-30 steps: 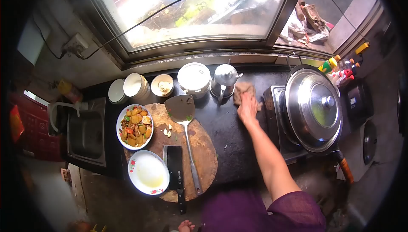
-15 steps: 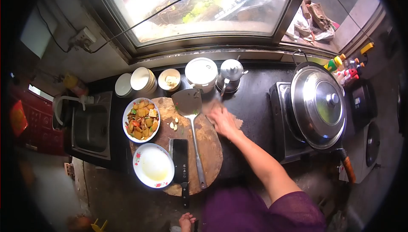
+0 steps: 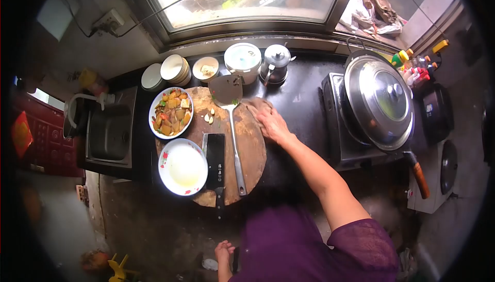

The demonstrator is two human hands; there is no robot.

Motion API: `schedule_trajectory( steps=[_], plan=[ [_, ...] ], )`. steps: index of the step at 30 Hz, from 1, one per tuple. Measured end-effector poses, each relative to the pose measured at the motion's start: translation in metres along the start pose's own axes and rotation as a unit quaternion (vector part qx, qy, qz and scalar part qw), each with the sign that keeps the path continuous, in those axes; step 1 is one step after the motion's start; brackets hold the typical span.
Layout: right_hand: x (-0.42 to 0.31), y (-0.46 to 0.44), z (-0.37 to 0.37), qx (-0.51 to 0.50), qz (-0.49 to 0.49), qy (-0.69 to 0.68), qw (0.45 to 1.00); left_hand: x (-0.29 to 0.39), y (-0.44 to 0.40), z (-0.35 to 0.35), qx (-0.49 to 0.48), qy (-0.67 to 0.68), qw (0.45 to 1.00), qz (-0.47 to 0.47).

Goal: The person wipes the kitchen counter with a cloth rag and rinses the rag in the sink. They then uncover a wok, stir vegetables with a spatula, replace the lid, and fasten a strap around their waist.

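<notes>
My right hand (image 3: 269,122) presses a brownish cloth (image 3: 256,103) onto the black counter at the right edge of the round wooden cutting board (image 3: 251,148). Beside it, a wide metal spatula (image 3: 232,122) lies across the board. A cleaver (image 3: 215,160) with a black handle rests to the left of the spatula. Garlic cloves (image 3: 208,118) sit on the wood. At the board's left are a bowl of cooked food (image 3: 171,114) and a white floral bowl (image 3: 183,166) with a little yellowish liquid. Down by my body, my left hand (image 3: 224,251) has loosely curled fingers and nothing visible in them.
A lidded wok (image 3: 379,101) stands on the stove (image 3: 335,127) at right, its wooden handle pointing toward me. Along the window are stacked bowls (image 3: 174,69), a small bowl (image 3: 205,69), a white lidded container (image 3: 242,60) and a metal pot (image 3: 277,60). A sink (image 3: 110,132) is at left.
My right hand has stayed at the board's right edge, and the cloth beneath it has shifted left and away from me. The view has tilted, so the counter sits higher in it.
</notes>
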State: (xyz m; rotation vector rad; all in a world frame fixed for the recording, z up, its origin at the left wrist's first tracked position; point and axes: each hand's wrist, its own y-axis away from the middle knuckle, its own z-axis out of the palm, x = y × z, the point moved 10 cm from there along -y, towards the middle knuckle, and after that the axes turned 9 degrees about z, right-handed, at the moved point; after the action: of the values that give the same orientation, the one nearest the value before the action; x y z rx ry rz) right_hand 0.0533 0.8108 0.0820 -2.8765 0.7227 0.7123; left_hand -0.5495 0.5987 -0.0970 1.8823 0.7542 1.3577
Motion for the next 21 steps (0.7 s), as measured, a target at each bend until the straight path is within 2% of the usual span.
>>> schedule_trajectory(
  steps=[5,7,9,10,11,12,13,14,15,17,19,20,21],
  plan=[
    [-0.021,0.126,-0.007,0.098,0.021,-0.015,0.995,-0.005,0.003,-0.008,-0.016,-0.016,0.999,0.029],
    [-0.041,0.177,0.007,0.088,0.055,-0.018,0.994,-0.024,0.003,-0.018,-0.019,-0.017,0.999,0.020],
    [-0.080,0.224,0.025,0.047,0.033,-0.053,0.997,-0.051,0.004,-0.031,-0.017,-0.024,1.000,0.001],
    [-0.090,0.246,0.059,0.032,0.007,-0.142,0.989,-0.064,0.007,-0.039,-0.014,-0.040,0.999,-0.008],
    [-0.099,0.263,0.092,0.016,-0.019,-0.231,0.973,-0.074,0.009,-0.048,-0.010,-0.056,0.998,-0.017],
    [-0.104,0.277,0.112,-0.043,0.078,-0.315,0.945,-0.083,0.010,-0.057,-0.006,-0.074,0.997,-0.025],
    [-0.106,0.289,0.124,-0.102,0.172,-0.392,0.898,-0.090,0.011,-0.065,0.008,-0.063,0.998,-0.027],
    [-0.101,0.303,0.141,-0.186,0.256,-0.471,0.824,-0.098,0.014,-0.073,0.022,-0.053,0.998,-0.031],
    [-0.106,0.305,0.131,-0.228,0.257,-0.545,0.765,-0.107,0.016,-0.084,0.036,-0.048,0.998,-0.034],
    [-0.080,0.297,0.077,-0.141,0.216,-0.513,0.819,-0.120,0.016,-0.097,0.049,-0.037,0.998,-0.028],
    [-0.034,0.277,0.019,-0.051,0.230,-0.520,0.821,-0.134,0.012,-0.100,0.046,-0.040,0.998,-0.026],
    [-0.005,0.260,-0.005,0.015,0.195,-0.489,0.850,-0.139,0.009,-0.103,0.039,-0.050,0.998,-0.026],
    [0.010,0.243,-0.035,0.032,0.212,-0.451,0.866,-0.142,0.008,-0.106,0.032,-0.061,0.997,-0.025]
  ],
)
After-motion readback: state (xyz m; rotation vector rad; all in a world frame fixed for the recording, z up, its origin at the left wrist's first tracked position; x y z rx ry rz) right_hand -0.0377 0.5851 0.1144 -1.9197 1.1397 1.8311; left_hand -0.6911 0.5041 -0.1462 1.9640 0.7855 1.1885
